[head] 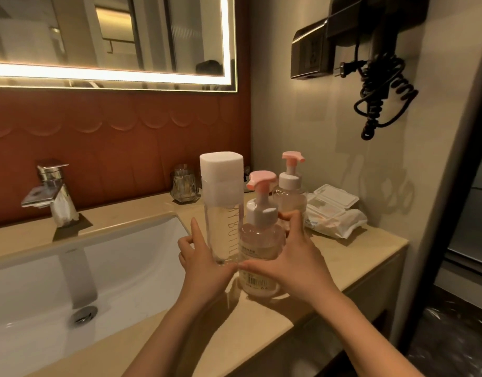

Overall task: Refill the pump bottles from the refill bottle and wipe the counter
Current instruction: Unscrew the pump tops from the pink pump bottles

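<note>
Beige counter [351,257], refill bottle [223,213] — "BOTTLE" lettering, barcoded pump bottle [261,240]

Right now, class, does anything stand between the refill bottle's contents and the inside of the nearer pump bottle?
Yes, two closures. The white cap still sits on the refill bottle, held by the left hand, and the pink pump head is still on the nearer pump bottle, held by the right hand.

Warm, dim indoor light. The brightest source is the lit mirror [112,77] strip, up and left of the left hand [204,265], blown out to glare. Soft shadows lie on the wall [370,180] beyond the right hand [297,257], darker ones on the counter [261,322] beneath both wrists. Edges bow with wide-angle distortion; detail is soft throughout.
</note>
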